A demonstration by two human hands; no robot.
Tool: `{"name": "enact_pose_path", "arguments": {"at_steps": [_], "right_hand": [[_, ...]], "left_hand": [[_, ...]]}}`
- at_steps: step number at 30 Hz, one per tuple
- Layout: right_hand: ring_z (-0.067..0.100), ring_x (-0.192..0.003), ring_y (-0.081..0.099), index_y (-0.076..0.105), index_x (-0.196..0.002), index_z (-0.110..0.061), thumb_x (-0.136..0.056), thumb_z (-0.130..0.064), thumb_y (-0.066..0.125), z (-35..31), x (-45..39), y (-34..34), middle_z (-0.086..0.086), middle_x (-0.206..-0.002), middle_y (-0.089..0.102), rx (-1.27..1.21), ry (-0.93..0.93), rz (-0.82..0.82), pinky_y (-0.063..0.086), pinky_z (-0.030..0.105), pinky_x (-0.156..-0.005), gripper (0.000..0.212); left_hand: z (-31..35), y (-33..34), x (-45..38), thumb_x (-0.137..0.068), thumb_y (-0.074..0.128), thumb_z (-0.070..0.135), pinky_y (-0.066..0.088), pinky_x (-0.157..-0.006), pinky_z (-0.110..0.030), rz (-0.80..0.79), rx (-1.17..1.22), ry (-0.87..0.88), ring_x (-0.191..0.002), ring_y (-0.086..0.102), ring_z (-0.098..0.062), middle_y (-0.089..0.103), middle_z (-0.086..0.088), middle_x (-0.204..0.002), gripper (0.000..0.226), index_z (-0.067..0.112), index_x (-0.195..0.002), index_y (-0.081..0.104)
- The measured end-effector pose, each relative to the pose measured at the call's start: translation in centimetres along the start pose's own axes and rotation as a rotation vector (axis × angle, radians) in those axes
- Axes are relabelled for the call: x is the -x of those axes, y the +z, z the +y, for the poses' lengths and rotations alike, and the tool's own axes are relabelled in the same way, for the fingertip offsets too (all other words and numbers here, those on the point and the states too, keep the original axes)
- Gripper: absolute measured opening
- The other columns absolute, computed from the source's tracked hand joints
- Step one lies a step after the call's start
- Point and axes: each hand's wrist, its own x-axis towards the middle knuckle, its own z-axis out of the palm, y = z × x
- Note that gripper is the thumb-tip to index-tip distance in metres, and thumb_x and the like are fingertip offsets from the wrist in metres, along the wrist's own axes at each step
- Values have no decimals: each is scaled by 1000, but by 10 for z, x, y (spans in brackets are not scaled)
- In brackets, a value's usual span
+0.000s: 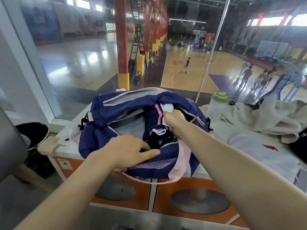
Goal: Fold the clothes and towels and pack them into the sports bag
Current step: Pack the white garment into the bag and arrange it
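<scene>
Fingers of the right hand [174,121] curl around a navy-and-white garment [163,113] inside the open sports bag [106,107]; the left hand [131,149] presses the near rim with loosely spread fingers. Packing is under way. Next, I think, the crumpled towel [259,117] at far right needs folding.

No legible text — labels too blurred

Dark blue and pink sports bag [149,163] lying open on the table, dark blue and white clothes [159,136] tucked inside, rumpled cream towel [259,117] unfolded just right of the bag, white shirt [259,146] spread flat beside it
</scene>
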Motion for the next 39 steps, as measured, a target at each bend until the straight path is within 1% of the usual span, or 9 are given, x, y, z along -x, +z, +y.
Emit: {"name": "enact_pose_path", "arguments": {"at_steps": [6,11,14,18,21,27,30,35,39], "right_hand": [[17,-68,53,55,-126,2,-97,-16,43,4,-3,3,17,-108,60,255,-28,-123,43,25,-63,37],[38,-126,47,42,-136,2,-102,-6,28,-5,7,-1,24,-138,49,547,-178,-34,38,36,-98,37],[36,-126,48,44,-136,1,-104,-10,26,-7,7,1,22,-138,50,726,-219,-90,39,36,-98,39],[34,-120,54,54,-130,-1,-104,-23,31,-11,4,-14,20,-132,57,782,-255,-48,42,37,-94,41],[33,-125,51,54,-134,-4,-103,-17,33,-14,-6,-27,17,-137,55,864,-275,-21,40,39,-101,39],[36,-118,54,55,-129,-3,-95,-14,49,-22,-20,-38,19,-128,58,1015,-304,-76,43,40,-93,36],[33,-116,56,59,-130,-8,-95,-15,52,-18,-32,-33,14,-130,60,1110,-373,-113,42,39,-97,36],[27,-94,60,64,-119,-21,-92,-21,52,-8,-54,-15,6,-111,68,1161,-460,-140,49,40,-92,30],[33,-113,56,55,-133,-18,-92,-21,54,-15,-58,-10,11,-129,59,1196,-441,-154,43,44,-100,41]], "left_hand": [[7,-28,-4,-87,32,75,50,-76,-33,-103,94,-52,-78,62,-9,69,8,-85,61,29,-92,71],[4,-26,-46,-96,43,41,49,-65,-37,489,69,-88,-69,58,-17,63,3,-74,34,20,-73,57],[4,-10,-82,-98,45,30,44,-97,-39,318,209,-58,-112,56,-25,58,-7,-126,29,20,-122,57],[4,6,-103,-101,41,37,10,-118,-33,103,223,-49,-150,11,-29,15,-9,-162,58,22,-154,22],[2,7,-106,-97,43,45,3,-120,-39,13,149,-98,-151,-5,-27,-2,-6,-164,68,31,-156,11],[15,9,-117,-92,45,35,12,-121,-39,-68,101,-114,-150,10,-29,17,-20,-160,69,4,-150,25],[13,10,-117,-93,37,39,11,-121,-41,-88,272,-134,-151,2,-27,6,-17,-163,73,23,-157,4],[11,27,-120,-102,20,49,1,-121,-45,-35,97,-133,-151,-7,-26,-6,-13,-164,62,28,-156,0],[12,28,-116,-102,21,48,-2,-121,-45,-28,38,-95,-151,-9,-23,-5,-3,-165,62,24,-156,3]]}}
